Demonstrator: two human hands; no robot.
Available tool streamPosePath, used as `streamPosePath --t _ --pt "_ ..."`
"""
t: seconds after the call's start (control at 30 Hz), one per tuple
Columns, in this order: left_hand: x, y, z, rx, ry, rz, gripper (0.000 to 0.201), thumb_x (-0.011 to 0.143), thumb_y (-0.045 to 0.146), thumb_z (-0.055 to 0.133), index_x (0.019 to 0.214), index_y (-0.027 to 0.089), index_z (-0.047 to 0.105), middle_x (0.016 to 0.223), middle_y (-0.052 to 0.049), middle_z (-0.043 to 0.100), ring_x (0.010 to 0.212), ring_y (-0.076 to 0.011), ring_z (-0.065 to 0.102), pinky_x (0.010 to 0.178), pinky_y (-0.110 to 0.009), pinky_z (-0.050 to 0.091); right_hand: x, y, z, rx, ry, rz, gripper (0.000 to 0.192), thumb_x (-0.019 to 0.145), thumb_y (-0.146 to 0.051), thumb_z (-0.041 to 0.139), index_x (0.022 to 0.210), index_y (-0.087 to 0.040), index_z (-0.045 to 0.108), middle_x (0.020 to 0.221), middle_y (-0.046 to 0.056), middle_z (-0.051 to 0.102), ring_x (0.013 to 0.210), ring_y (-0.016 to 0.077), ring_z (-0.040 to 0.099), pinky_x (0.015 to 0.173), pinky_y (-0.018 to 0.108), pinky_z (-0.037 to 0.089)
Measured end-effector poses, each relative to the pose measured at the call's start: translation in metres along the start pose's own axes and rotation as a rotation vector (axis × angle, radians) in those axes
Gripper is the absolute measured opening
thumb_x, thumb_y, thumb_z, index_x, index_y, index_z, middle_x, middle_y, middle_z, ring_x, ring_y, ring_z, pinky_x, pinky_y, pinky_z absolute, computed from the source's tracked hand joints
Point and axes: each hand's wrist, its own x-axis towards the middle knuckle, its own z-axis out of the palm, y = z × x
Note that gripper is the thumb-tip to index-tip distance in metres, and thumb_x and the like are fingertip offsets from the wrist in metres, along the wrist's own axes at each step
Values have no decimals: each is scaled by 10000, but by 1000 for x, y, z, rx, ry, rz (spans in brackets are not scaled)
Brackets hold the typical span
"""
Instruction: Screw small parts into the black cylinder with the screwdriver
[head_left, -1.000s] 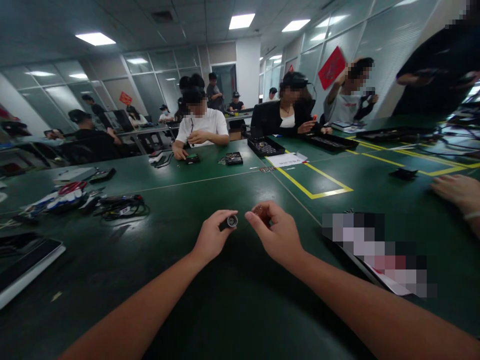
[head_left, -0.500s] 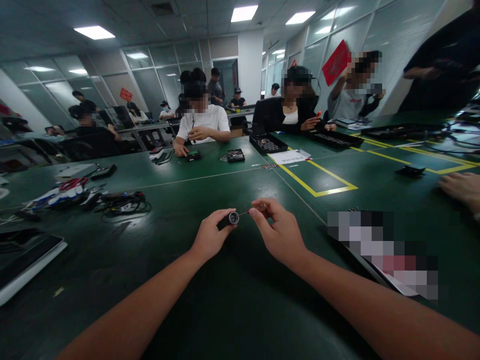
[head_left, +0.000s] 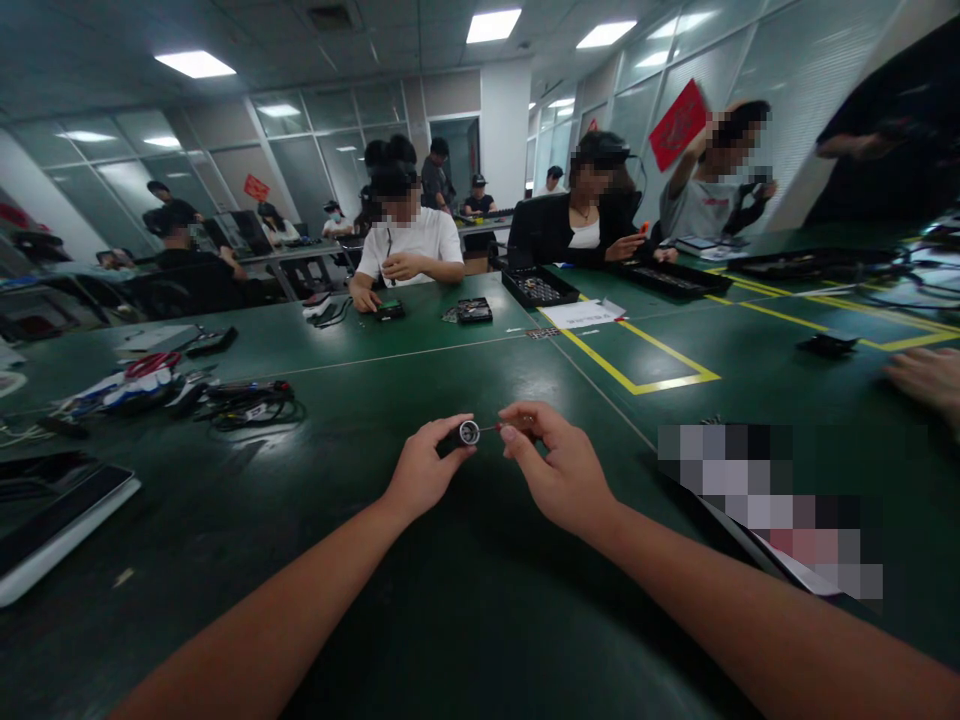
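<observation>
Fingers (head_left: 450,432) of my left hand (head_left: 421,478) are curled tight around a small dark cylinder (head_left: 459,436), its shiny ringed end facing my right hand (head_left: 559,470). Over there, my thumb and forefinger pinch a thin pin-like piece (head_left: 501,427), reddish near my grip, its tip almost touching the cylinder's mouth. Both hover just above the green counter (head_left: 420,620), dead centre in front of me.

Big picture first: the counter is wide and dark, so if that slim piece slips from my pinch, I judge it would be hard to spot down there. A slight tilt of either hand could make the tip miss the opening and skid off the rim.

The cylinder looks short, black-bodied, with a bright metal ring. The pin is too small to make out further.

A co-worker's hand (head_left: 926,378) rests at the far right, well apart from mine.
</observation>
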Motion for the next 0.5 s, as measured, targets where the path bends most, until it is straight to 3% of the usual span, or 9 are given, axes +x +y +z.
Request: streamPosePath --t 0.1,0.3,0.5 --pt "0 0 -1 -10 9 3 399 861 186 714 1252 258 682 1272 -54 686 1208 -255 617 1096 -449 454 0 0 -1 8 -17 -11 169 955 -315 557 1081 -231 632 878 17 724 756 174 682 641 285 482" --pt "0 1 -2 -19 -22 10 407 829 156 744 1219 265 699 1226 -47 702 1171 -252 633 1089 -453 456 0 -1 0 2 37 -17 319 1010 -420 494 886 -228 717 676 -13 666 598 148 609 571 273 427" --pt "0 1 -2 -24 -31 34 401 824 142 740 1202 270 706 1213 -50 705 1166 -249 636 1091 -462 454 1 -2 2 -69 55 43 219 977 -381 547 1011 -227 699 661 -24 656 513 137 547 505 271 376"
